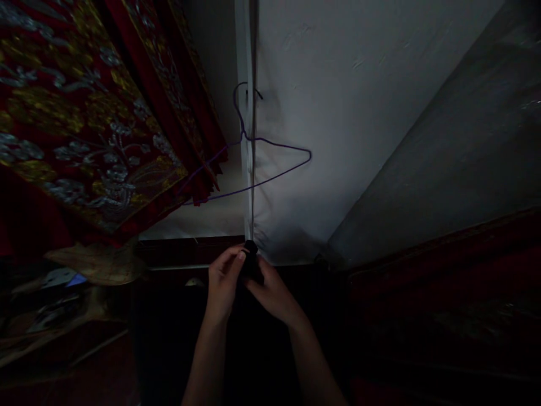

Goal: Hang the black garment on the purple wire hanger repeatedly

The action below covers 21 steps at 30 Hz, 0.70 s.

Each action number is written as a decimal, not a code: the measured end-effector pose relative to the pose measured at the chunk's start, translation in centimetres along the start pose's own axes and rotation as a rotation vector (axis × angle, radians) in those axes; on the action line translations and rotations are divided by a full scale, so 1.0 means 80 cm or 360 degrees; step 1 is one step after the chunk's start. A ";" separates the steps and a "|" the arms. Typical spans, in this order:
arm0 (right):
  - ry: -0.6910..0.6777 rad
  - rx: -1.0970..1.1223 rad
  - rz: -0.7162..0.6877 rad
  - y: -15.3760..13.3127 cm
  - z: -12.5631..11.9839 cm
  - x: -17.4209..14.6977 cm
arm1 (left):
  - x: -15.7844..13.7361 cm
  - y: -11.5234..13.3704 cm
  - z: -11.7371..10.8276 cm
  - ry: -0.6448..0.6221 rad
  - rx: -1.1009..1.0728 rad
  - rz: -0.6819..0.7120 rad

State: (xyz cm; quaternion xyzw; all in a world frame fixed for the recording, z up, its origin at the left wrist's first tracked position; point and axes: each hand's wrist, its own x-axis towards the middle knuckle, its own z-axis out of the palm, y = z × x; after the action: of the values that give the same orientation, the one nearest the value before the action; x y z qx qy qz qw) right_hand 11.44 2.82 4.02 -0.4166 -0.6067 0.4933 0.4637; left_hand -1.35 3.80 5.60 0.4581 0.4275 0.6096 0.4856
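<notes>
My left hand [225, 277] is closed, thumb and fingertips pinching the upper part of a small black item [251, 247]. My right hand [270, 290] is curled around the lower right side of the same item. Its lower part fades into the darkness, so I cannot make out its kind. Above both hands, a thin purple wire hanger [281, 145] hangs by its hook on a narrow white upright strip [249, 169]. Neither hand touches the hanger.
At the upper left hangs a red cloth [67, 113] with gold and silver embroidery, overlapping the hanger's left end. Below it is a brown wooden piece [99, 264]. A pale wall [338, 101] stands ahead, and a dark red surface [456, 248] lies at the right. The lower area is very dark.
</notes>
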 end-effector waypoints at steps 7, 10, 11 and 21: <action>-0.0102 0.0189 0.0320 -0.036 -0.018 0.025 | -0.006 0.033 -0.021 -0.0261 0.0578 0.0419; -0.0126 0.0175 0.0344 -0.070 -0.048 0.048 | 0.000 0.036 -0.046 -0.0708 0.0826 0.0258; -0.0165 0.0090 0.0267 -0.084 -0.060 0.058 | 0.003 0.036 -0.054 -0.0863 0.0958 0.0197; 0.0396 -0.0605 -0.0618 -0.106 -0.129 0.212 | 0.069 0.089 -0.114 -0.1061 0.2094 0.0186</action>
State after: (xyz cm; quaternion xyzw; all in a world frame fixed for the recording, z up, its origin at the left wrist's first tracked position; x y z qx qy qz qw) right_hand 17.34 19.92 15.80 -0.4294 -0.6950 0.2181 0.5339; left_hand -12.25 7.35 11.32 0.8373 0.5093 0.0809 0.1815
